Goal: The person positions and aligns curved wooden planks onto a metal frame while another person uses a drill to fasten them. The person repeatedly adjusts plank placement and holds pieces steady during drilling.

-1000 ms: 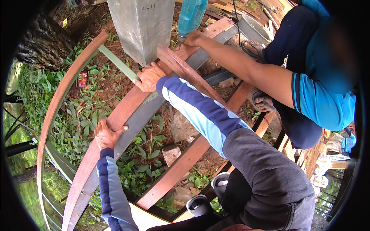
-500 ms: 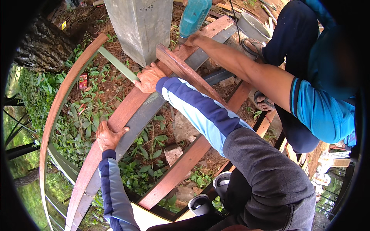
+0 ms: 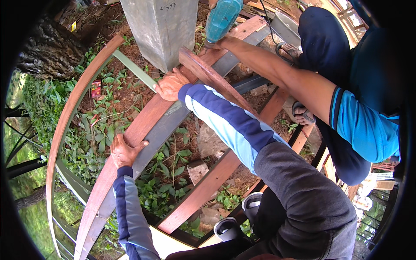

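Hands — left hand [image 3: 125, 151], right hand [image 3: 170, 83] — press one curved plank [image 3: 143, 123].

The curved plank [image 3: 143, 123] is reddish-brown wood, sanded smooth and matt; the short board [image 3: 208, 73] laid across it is the same timber, a little rougher at its cut end. Beneath runs a grey metal rail [image 3: 167, 125] — dull, faintly scuffed. The square post [image 3: 160, 26] looks like bare concrete, grainy and pale. The drill [image 3: 222, 17] has a teal plastic shell with a soft sheen. Both sleeves [image 3: 225, 123] are smooth synthetic cloth.
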A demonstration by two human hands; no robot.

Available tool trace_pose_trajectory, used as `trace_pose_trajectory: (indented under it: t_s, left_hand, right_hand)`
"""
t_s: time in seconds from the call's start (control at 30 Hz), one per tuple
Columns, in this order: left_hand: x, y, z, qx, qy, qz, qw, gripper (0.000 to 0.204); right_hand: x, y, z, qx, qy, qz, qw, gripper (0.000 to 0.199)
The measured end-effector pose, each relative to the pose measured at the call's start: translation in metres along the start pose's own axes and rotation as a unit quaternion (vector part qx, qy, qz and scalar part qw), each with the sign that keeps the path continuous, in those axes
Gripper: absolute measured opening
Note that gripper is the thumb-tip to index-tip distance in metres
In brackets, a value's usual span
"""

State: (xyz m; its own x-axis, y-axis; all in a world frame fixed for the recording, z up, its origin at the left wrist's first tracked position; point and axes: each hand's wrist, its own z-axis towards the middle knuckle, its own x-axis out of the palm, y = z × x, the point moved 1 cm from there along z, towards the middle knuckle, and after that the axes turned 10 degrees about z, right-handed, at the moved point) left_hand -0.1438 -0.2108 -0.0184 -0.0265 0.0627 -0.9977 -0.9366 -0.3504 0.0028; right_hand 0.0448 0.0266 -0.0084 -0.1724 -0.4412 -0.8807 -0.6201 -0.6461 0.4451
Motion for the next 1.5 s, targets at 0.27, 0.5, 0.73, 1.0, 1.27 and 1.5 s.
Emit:
trace_pose_trajectory:
  t_s: [0.27, 0.5, 0.73, 1.0, 1.27, 1.5]
  left_hand:
    - [-0.0049, -0.0019, 0.0023, -0.030, 0.075, -0.005, 0.997, 0.087]
    - [-0.0071, -0.0032, 0.0027, -0.030, 0.076, -0.004, 0.997, 0.090]
    - [-0.0041, -0.0009, 0.0022, -0.031, 0.080, -0.001, 0.996, 0.092]
    - [-0.0037, -0.0008, 0.0014, -0.006, 0.024, -0.001, 1.000, 0.085]
    - [-0.0050, -0.0014, 0.0011, -0.014, 0.036, -0.008, 0.999, 0.086]
    - [-0.0067, -0.0009, 0.0034, -0.033, 0.088, -0.001, 0.996, 0.095]
  right_hand:
    - [0.0016, -0.0012, 0.0025, 0.005, 0.009, 0.003, 1.000, 0.057]
    - [0.0012, -0.0021, 0.0038, 0.000, 0.011, 0.006, 1.000, 0.056]
    - [-0.0020, 0.0003, 0.0039, 0.005, 0.013, 0.015, 1.000, 0.057]
    - [-0.0025, 0.0010, 0.0036, -0.005, 0.009, 0.002, 1.000, 0.058]
    - [-0.0025, -0.0008, 0.0058, 0.011, 0.038, 0.005, 0.999, 0.059]
    - [-0.0021, -0.0006, 0.0058, 0.001, 0.027, 0.018, 0.999, 0.057]
